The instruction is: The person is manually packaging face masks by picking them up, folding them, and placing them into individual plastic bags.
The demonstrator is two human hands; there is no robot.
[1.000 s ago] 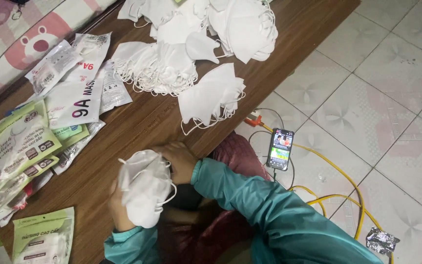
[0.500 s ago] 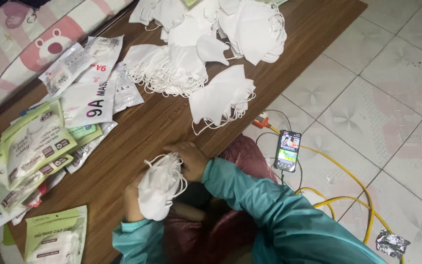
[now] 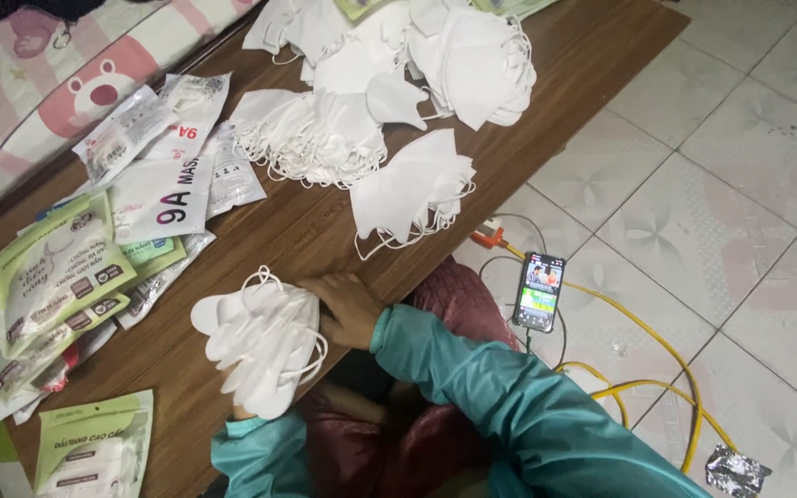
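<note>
A fanned stack of white face masks (image 3: 260,346) with ear loops lies at the near edge of the brown wooden table (image 3: 306,235). My left hand (image 3: 235,409) holds the stack from underneath and is almost wholly hidden by it; only the teal sleeve below shows. My right hand (image 3: 348,306) grips the stack's right side with curled fingers. Both arms wear teal sleeves.
More white masks lie in heaps at the table's far side (image 3: 389,83), with a smaller pile (image 3: 412,189) in the middle. Printed green and white mask packets (image 3: 66,277) cover the left. On the tiled floor sit a lit phone (image 3: 539,291) and yellow cables (image 3: 657,350).
The stack of masks has come down from upright in my hands to lie flatter and more fanned on the table edge. My right hand stayed at its right side.
</note>
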